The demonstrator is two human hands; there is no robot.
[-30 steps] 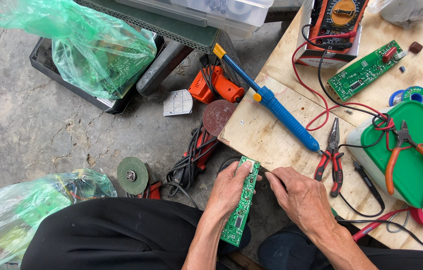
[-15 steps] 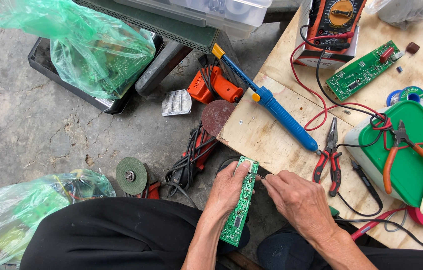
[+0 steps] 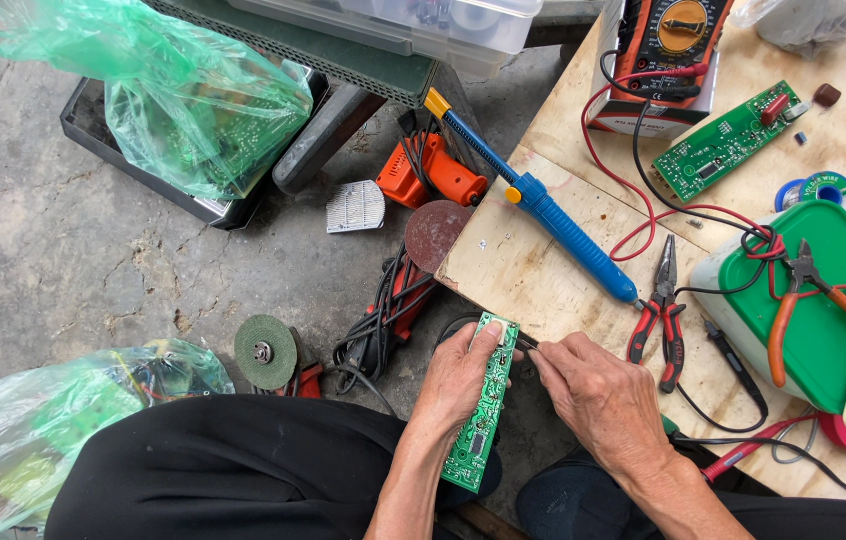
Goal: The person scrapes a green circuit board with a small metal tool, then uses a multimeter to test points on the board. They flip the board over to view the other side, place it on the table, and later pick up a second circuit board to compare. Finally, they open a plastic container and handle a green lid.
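Circuit board (image 3: 484, 408), a narrow green strip, sat in my left hand (image 3: 458, 380) over my lap, just off the near edge of the plywood table (image 3: 543, 280). My left fingers were curled around its left edge with the thumb laid flat on its upper face, gripping it firmly. My right hand (image 3: 598, 395) was pinched nearly closed at the board's top right corner; it seemed to hold a thin dark tool there, though I could not make it out clearly. Close by on the table lay red-handled pliers (image 3: 661, 315) and a blue desoldering pump (image 3: 553, 215), both clear of my hands. On the concrete to the left sat a green grinding disc (image 3: 266, 351) and a tangle of black cable (image 3: 373, 335). The board's long axis ran almost straight away from me, its top end tipped slightly right toward the table.
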